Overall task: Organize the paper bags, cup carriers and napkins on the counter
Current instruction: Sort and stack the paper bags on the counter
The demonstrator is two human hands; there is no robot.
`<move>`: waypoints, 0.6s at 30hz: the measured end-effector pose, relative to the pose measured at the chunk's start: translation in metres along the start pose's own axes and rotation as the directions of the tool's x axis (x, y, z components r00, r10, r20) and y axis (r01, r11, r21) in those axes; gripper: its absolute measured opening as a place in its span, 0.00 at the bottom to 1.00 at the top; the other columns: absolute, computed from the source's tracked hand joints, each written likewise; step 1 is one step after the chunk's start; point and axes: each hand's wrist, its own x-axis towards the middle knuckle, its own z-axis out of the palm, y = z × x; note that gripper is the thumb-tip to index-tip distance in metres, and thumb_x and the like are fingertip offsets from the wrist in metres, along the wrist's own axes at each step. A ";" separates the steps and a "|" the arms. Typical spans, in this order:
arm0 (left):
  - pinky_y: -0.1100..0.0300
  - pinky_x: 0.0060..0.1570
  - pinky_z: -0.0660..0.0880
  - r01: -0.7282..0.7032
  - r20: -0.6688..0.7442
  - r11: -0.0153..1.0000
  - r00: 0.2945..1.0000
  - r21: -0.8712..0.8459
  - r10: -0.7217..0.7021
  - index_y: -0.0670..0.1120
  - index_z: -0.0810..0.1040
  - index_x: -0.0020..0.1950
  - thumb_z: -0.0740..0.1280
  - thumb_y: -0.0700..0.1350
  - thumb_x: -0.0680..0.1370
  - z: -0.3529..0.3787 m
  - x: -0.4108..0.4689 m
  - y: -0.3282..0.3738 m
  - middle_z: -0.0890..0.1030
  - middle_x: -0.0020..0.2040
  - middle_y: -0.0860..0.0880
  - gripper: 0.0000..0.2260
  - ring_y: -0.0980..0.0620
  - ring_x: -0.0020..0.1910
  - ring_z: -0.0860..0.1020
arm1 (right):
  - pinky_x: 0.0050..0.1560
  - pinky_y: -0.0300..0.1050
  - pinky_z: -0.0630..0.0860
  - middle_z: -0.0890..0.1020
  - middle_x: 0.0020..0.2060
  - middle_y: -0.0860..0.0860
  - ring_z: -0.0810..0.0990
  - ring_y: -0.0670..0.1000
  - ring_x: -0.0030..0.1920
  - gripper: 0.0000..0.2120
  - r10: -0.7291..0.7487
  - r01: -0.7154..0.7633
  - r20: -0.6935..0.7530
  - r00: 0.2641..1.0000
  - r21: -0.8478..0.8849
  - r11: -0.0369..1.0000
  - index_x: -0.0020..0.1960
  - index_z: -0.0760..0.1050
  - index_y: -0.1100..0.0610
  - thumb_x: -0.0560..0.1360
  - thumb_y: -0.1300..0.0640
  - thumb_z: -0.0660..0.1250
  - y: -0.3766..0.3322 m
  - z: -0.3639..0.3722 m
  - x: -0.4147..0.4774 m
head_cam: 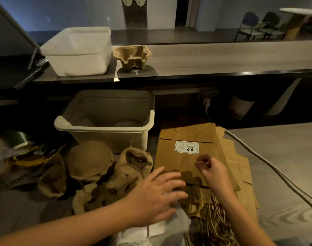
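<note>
A stack of flat brown paper bags [190,137] lies on the lower counter, the top one bearing a white "9.9" sticker [186,147]; their twine handles [210,215] point toward me. My left hand [157,194] lies flat with spread fingers on the near edge of the bags and on white napkins [171,226]. My right hand [212,169] hovers over the top bag with its fingers curled, pinching nothing that I can make out. Several pulp cup carriers [98,171] are heaped left of the bags. One more cup carrier [132,56] stands on the upper shelf.
A beige plastic bin [105,128] stands behind the carriers. A white lidded tub [77,50] sits on the upper shelf at left. A white cable [268,162] runs across the counter right of the bags. Dark clutter and a yellow dish [31,158] lie at far left.
</note>
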 end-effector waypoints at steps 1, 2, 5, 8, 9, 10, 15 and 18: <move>0.50 0.68 0.63 -0.065 0.064 0.998 0.996 0.012 0.064 0.61 0.67 0.65 0.56 0.62 0.76 0.004 0.003 0.006 0.71 0.66 0.59 0.18 0.56 0.70 0.64 | 0.38 0.40 0.70 0.76 0.42 0.47 0.75 0.46 0.42 0.04 0.019 -0.019 -0.004 1.000 -0.018 1.000 0.48 0.73 0.49 0.76 0.55 0.67 0.003 -0.004 0.003; 0.52 0.67 0.64 -0.123 0.134 0.992 0.984 0.002 0.121 0.61 0.67 0.65 0.55 0.62 0.76 0.008 0.005 0.012 0.71 0.66 0.59 0.18 0.56 0.69 0.66 | 0.38 0.41 0.70 0.76 0.42 0.47 0.75 0.48 0.42 0.03 0.038 -0.038 -0.003 0.999 -0.034 0.999 0.49 0.73 0.49 0.76 0.54 0.66 0.006 -0.008 0.005; 0.56 0.64 0.69 -0.206 0.327 0.976 0.920 -0.072 0.218 0.62 0.68 0.63 0.52 0.62 0.78 0.023 0.006 0.018 0.75 0.62 0.60 0.16 0.58 0.65 0.71 | 0.37 0.39 0.71 0.76 0.45 0.49 0.75 0.48 0.44 0.05 0.101 -0.100 0.018 0.995 -0.059 0.993 0.52 0.73 0.50 0.76 0.54 0.66 0.013 -0.020 0.013; 0.55 0.59 0.74 -0.240 0.426 0.970 0.874 -0.043 0.235 0.60 0.65 0.60 0.49 0.61 0.78 0.035 0.005 0.017 0.77 0.57 0.60 0.14 0.58 0.60 0.75 | 0.39 0.40 0.70 0.74 0.50 0.50 0.75 0.50 0.48 0.09 0.157 -0.152 0.047 0.986 -0.101 0.983 0.56 0.73 0.52 0.76 0.54 0.66 0.023 -0.029 0.020; 0.55 0.59 0.74 -0.258 0.433 0.966 0.869 -0.019 0.241 0.61 0.65 0.60 0.50 0.61 0.77 0.037 0.006 0.017 0.77 0.57 0.60 0.14 0.58 0.59 0.75 | 0.42 0.42 0.72 0.72 0.51 0.50 0.75 0.52 0.50 0.11 0.169 -0.163 0.045 0.985 -0.121 0.979 0.57 0.72 0.52 0.76 0.53 0.66 0.028 -0.031 0.022; 0.54 0.60 0.73 -0.276 0.437 0.961 0.865 0.003 0.247 0.62 0.65 0.60 0.52 0.62 0.77 0.038 0.008 0.018 0.76 0.57 0.60 0.14 0.58 0.59 0.75 | 0.46 0.45 0.74 0.71 0.53 0.50 0.75 0.53 0.52 0.13 0.185 -0.178 0.042 0.982 -0.132 0.975 0.59 0.72 0.53 0.76 0.52 0.67 0.032 -0.033 0.025; 0.49 0.65 0.68 -0.312 0.513 0.949 0.821 0.034 0.252 0.64 0.66 0.61 0.68 0.67 0.65 0.048 0.017 0.017 0.74 0.57 0.57 0.27 0.57 0.59 0.73 | 0.61 0.51 0.72 0.69 0.63 0.55 0.71 0.57 0.62 0.24 0.299 -0.269 0.114 0.947 -0.226 0.936 0.66 0.70 0.54 0.74 0.45 0.67 0.053 -0.038 0.042; 0.50 0.68 0.60 -0.316 0.572 0.943 0.794 0.098 0.207 0.65 0.67 0.62 0.72 0.65 0.62 0.050 0.017 0.009 0.74 0.55 0.56 0.31 0.56 0.57 0.72 | 0.60 0.48 0.70 0.68 0.63 0.54 0.71 0.56 0.62 0.24 0.277 -0.232 0.125 0.953 -0.288 0.929 0.65 0.71 0.54 0.74 0.42 0.65 0.056 -0.039 0.051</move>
